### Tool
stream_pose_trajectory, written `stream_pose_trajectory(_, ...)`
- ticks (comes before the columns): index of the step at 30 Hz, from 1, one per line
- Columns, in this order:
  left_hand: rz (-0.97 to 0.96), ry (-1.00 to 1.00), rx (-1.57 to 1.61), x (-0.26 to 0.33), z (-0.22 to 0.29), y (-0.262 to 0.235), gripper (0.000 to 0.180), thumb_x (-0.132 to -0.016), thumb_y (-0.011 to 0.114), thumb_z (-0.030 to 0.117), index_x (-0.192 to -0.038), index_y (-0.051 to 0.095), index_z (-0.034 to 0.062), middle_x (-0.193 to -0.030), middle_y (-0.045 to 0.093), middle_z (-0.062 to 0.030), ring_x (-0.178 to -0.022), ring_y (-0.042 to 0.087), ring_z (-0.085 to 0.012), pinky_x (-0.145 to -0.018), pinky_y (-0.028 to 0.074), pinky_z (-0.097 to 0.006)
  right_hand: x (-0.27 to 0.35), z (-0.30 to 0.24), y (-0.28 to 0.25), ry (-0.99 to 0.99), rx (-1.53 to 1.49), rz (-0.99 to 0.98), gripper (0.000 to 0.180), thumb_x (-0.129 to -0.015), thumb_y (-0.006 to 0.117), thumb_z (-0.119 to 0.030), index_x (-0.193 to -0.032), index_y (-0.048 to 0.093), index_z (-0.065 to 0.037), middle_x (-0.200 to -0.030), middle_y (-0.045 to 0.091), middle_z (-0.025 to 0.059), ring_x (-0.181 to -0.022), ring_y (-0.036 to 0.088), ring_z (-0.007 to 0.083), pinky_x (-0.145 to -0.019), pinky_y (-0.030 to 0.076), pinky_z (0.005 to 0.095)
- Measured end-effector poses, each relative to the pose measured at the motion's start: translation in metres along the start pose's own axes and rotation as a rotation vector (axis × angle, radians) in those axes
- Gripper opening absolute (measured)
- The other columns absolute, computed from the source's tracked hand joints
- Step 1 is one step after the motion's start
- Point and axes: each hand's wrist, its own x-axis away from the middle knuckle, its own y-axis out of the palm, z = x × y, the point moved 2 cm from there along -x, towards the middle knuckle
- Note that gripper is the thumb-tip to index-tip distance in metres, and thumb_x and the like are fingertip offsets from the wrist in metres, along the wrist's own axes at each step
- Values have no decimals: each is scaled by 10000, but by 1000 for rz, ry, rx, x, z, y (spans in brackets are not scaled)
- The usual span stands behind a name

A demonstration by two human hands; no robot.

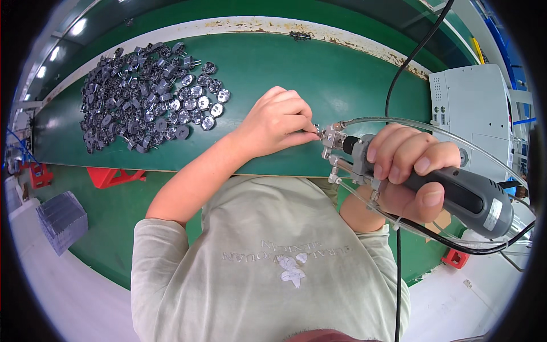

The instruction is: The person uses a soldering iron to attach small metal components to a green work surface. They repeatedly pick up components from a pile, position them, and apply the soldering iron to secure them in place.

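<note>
— What do we have in our 2 hands?

— Our right hand [410, 171] is wrapped fully around the grey and black plastic handle of a powered hand tool [456, 194], all fingers curled tight on it. Its metal nose [332, 137] points left, and thin clear tubes and a black cable [399, 74] run off it.

— And the left?

— Our left hand [279, 122] is nearly closed, fingertips [305, 135] pinched together right at the tool's nose. Something tiny sits in that pinch, but we cannot tell what it is; it is mostly hidden.

— Where does this happen?

— Over the near edge of the green work table [319, 74], just in front of our pale grey shirt.

— What else lies on it?

— A heap of small dark grey plastic parts with shiny round metal faces [145, 94], well apart to our left. A light grey box-shaped machine [476, 114] stands at the right.
</note>
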Motion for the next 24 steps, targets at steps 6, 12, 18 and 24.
stream_pose_trajectory(6,-5,-35,22,-1,2,0,199,-695,878,136,-836,740,151,-871,624,35,-806,594,-179,-747,426,-339,0,-2,-6,-7,22,-19,332,-929,744,-281,-1043,527,-58,-752,604,84,-575,593,214,-605,543,415)
stream_pose_trajectory(12,-29,-86,66,0,-1,0,163,-727,868,124,-857,773,146,-876,640,29,-817,601,-179,-770,427,-335,-1,-4,-8,1,25,-47,351,-931,743,-306,-1050,520,-63,-767,598,85,-585,593,218,-608,538,421)
stream_pose_trajectory(18,-36,-152,136,1,-3,0,123,-766,852,152,-877,800,158,-893,665,40,-868,621,-174,-822,439,-341,0,-7,-8,-15,19,-28,365,-932,744,-323,-1058,517,-66,-769,596,84,-593,593,220,-608,535,421)
stream_pose_trajectory(24,-57,-175,169,1,-6,0,107,-784,847,169,-884,809,162,-900,676,47,-886,629,-171,-870,439,-345,0,-8,-11,-18,27,-48,364,-932,743,-324,-1060,518,-68,-769,597,79,-595,596,218,-604,535,421)
